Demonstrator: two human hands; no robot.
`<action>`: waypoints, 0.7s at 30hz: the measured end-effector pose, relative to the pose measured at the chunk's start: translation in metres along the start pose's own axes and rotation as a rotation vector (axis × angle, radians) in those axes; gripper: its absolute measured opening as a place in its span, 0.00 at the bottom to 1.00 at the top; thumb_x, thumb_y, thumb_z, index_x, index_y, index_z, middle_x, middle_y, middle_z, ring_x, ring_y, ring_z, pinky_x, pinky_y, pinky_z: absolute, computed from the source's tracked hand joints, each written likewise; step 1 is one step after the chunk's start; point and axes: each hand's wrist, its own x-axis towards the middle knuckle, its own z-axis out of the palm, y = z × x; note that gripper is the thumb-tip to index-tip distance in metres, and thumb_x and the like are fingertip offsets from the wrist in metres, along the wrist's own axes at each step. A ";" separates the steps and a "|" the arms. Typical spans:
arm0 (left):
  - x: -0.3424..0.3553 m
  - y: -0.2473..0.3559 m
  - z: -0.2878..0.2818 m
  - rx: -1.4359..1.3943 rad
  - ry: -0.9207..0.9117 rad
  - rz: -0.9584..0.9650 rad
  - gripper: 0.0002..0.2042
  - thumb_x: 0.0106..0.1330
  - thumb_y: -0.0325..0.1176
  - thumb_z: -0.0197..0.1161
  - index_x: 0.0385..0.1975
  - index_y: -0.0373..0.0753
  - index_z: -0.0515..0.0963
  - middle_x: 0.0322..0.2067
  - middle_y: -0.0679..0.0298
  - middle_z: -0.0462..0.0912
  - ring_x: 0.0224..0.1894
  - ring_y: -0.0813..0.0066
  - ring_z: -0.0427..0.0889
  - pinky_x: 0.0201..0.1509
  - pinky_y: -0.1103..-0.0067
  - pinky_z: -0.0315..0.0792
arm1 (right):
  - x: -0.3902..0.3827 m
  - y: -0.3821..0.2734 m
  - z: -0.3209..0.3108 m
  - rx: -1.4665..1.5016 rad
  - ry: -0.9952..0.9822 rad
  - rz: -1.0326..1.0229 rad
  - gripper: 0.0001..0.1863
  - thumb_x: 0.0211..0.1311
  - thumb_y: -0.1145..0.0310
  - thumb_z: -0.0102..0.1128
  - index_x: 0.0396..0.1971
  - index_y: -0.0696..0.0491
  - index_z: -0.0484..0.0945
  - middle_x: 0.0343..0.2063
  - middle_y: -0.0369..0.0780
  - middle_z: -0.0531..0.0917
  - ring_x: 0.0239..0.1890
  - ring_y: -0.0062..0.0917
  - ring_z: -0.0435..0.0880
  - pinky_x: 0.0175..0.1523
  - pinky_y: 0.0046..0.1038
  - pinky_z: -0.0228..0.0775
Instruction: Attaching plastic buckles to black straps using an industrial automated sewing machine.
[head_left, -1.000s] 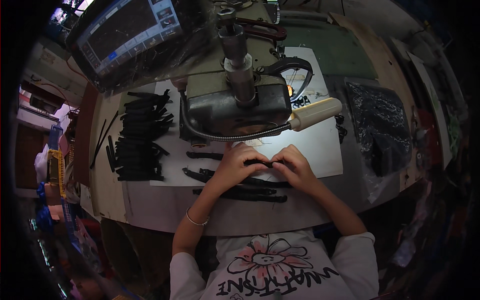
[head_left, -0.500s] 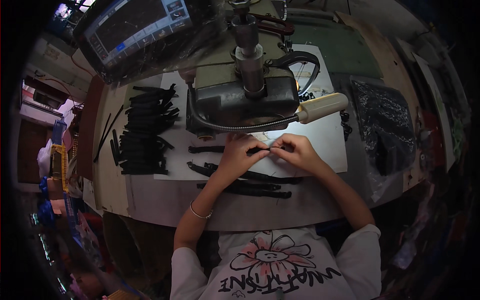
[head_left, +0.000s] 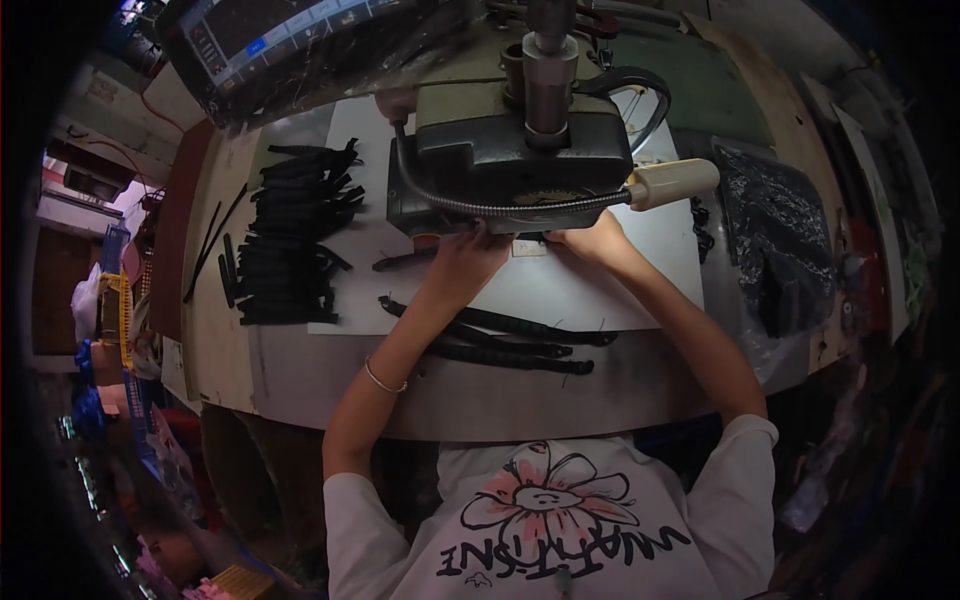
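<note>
Black strip [head_left: 530, 237] at machine [head_left: 510, 175]; left hand [head_left: 468, 264], right hand [head_left: 597, 243] beside it, grips unclear. Either could be nipped if machine starts.

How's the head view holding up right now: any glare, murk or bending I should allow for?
Head view: lamplight brightens the right hand, while the left hand looks dimmer, finger detail lost near the dark machine head; head view: white glints streak the plastic bag; head view: the table's front edge bows, and the outer corners fall black.
</note>
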 end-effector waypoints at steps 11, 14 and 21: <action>-0.014 0.000 0.010 -0.144 0.042 -0.051 0.12 0.51 0.28 0.60 0.37 0.47 0.78 0.28 0.64 0.75 0.31 0.68 0.78 0.30 0.77 0.73 | 0.014 0.014 0.001 0.115 -0.161 0.104 0.20 0.45 0.55 0.64 0.30 0.57 0.76 0.28 0.44 0.82 0.34 0.33 0.81 0.42 0.29 0.69; -0.008 0.004 0.006 -0.107 -0.084 -0.018 0.16 0.51 0.27 0.57 0.42 0.50 0.77 0.33 0.65 0.75 0.37 0.67 0.76 0.36 0.76 0.72 | 0.011 0.014 0.001 0.102 -0.131 0.107 0.20 0.44 0.55 0.64 0.29 0.57 0.78 0.27 0.44 0.82 0.34 0.34 0.81 0.42 0.30 0.70; -0.003 0.004 0.000 0.035 -0.193 0.063 0.19 0.53 0.27 0.53 0.46 0.50 0.74 0.37 0.66 0.74 0.45 0.64 0.72 0.43 0.74 0.69 | -0.010 -0.015 -0.012 -0.221 0.034 -0.097 0.17 0.44 0.57 0.63 0.28 0.56 0.79 0.27 0.47 0.81 0.34 0.39 0.80 0.42 0.33 0.70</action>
